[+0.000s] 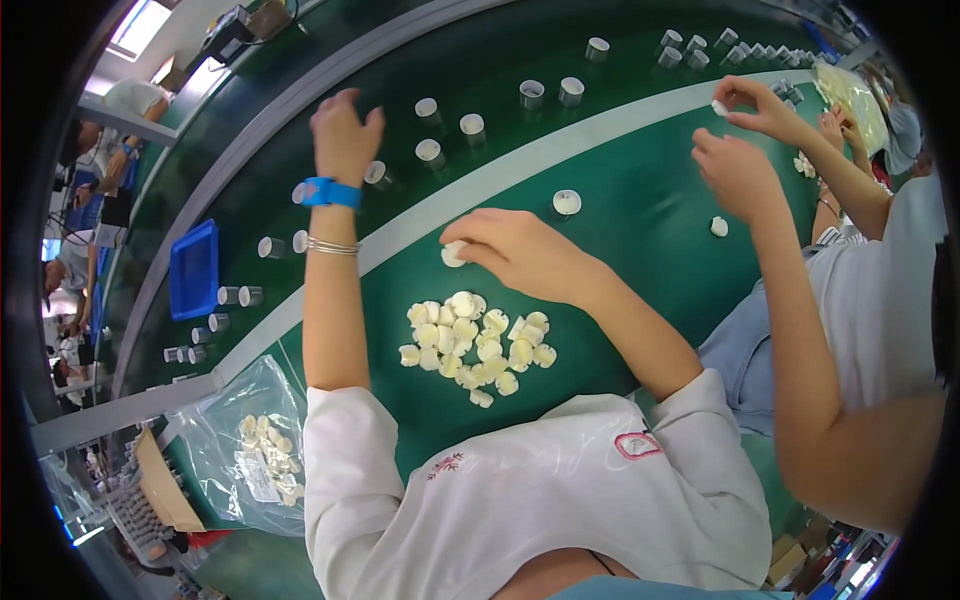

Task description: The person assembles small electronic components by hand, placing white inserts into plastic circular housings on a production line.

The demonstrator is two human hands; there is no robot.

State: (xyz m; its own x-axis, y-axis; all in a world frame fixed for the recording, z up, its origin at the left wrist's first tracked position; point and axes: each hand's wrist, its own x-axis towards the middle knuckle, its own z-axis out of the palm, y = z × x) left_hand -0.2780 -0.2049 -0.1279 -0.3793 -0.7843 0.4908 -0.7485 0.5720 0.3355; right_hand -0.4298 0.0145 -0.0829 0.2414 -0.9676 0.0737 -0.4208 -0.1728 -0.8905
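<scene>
My left hand (345,135), with a blue strap at its wrist, reaches over the dark green belt. Its thumb stands apart from the bent fingers, and I see nothing in them. Closest to that hand is a small silver cylinder (376,173) with a white top. My right hand (525,258) pinches a small round white cap (453,254) between thumb and fingers, above the green tabletop. A loose pile of cream-white caps (463,330) lies just nearer to me. One white-topped cylinder (567,203) stands on the tabletop beyond my right hand.
More silver cylinders (471,127) are scattered along the belt. A blue tray (195,270) sits at left. A clear plastic bag (245,450) of caps lies at lower left. To my right, a co-worker's hand (755,108) holds a white piece; their other hand (735,175) is nearer.
</scene>
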